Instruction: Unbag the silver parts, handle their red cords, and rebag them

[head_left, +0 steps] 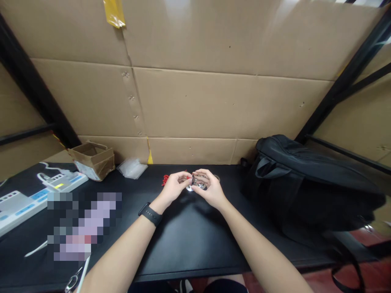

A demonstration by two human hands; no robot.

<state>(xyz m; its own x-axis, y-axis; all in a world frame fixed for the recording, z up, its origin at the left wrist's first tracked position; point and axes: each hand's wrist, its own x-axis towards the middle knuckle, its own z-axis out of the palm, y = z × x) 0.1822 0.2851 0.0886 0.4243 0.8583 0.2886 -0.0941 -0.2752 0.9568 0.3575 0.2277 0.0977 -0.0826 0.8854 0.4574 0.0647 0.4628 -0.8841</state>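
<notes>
My left hand (pixel 176 185), with a black watch on its wrist, is closed in a pinch over the middle of the black table (pixel 195 236). A small red piece (pixel 189 177) shows at its fingertips. Facing it, my right hand (pixel 213 190) curls its thumb and fingers around a small shiny metal piece (pixel 193 179); its exact kind is too small to make out. Silvery round metal parts (pixel 200 185) show beneath and behind the fingers, partly hidden. Beside my left hand lies a heap of red string-like pieces (pixel 165 179).
A large black bag (pixel 305 183) fills the right side. On the left lie a white power strip (pixel 39 201), a small cardboard box (pixel 93 160), a clear plastic bag (pixel 132 168) and a pixelated object (pixel 91 224) with a white cable. A cardboard wall (pixel 195 110) stands behind.
</notes>
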